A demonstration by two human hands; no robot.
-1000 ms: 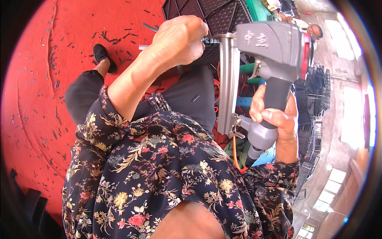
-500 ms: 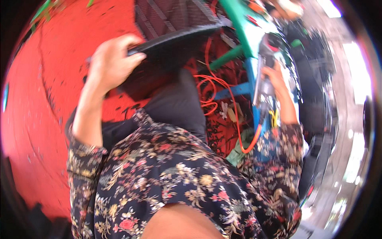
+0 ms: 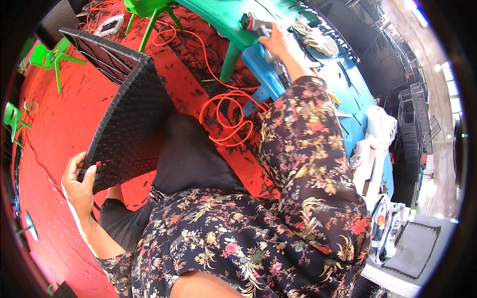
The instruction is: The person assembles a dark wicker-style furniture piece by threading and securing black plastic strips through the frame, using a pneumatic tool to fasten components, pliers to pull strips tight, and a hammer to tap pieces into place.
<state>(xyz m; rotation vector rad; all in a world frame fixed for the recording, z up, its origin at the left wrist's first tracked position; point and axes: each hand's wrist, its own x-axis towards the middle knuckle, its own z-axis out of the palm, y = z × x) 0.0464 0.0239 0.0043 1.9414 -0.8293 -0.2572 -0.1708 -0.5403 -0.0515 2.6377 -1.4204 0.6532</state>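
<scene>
One black woven panel point(image 3: 131, 119) is pinched by left fingers point(image 3: 73, 165); right fingers point(image 3: 276, 40) wrap a grey tool point(image 3: 259, 26).

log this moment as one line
left grip: on black woven panel | right grip: around grey power tool | green chairs: on red floor

Green chairs point(image 3: 43, 57), red floor point(image 3: 67, 116), crumpled pale cloth point(image 3: 322, 43)

My feed comes from the left of two fisheye cameras worn side by side on the person's head. I look steeply down over the flowered shirt point(image 3: 238, 243), which sits closest to the lens. Beyond it my wide view takes in the woven panel point(image 3: 129, 114), the red floor point(image 3: 69, 119) and the green surface point(image 3: 213, 12).
</scene>
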